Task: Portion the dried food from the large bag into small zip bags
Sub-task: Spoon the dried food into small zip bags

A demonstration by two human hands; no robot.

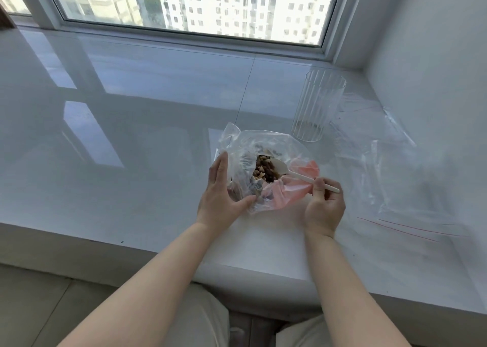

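While the large bag (263, 162) sits open on the white sill (131, 135), a little way back from its front edge, the person works at it with both hands. Their left hand (224, 191) lies against the bag's left side with the fingers straight and the thumb spread under the crumpled plastic, steadying it without closing round it. Their right hand (322, 201) pinches the handle of a white plastic spoon (287, 170) between curled fingers and thumb, and the spoon's bowl rests over the brown dried food (263, 170) showing in the bag's mouth. A pink piece of plastic (292, 186) is bunched along the bag's right rim, under the spoon's handle.

Beyond the bag to the right stands a clear ribbed glass (317, 106), upright and near the bag without touching it. Several small zip bags (390, 146) with red seal lines lie flat and overlapping from behind the glass towards the near right, close to the side wall (434, 56); one (411, 225) reaches near the sill's front edge. How many there are I cannot tell, since they are clear on white.

Left of the bag, the sill runs wide and glossy back to the window frame (184, 33). Below the front edge the person's pale trousers (200, 317) show between the forearms.
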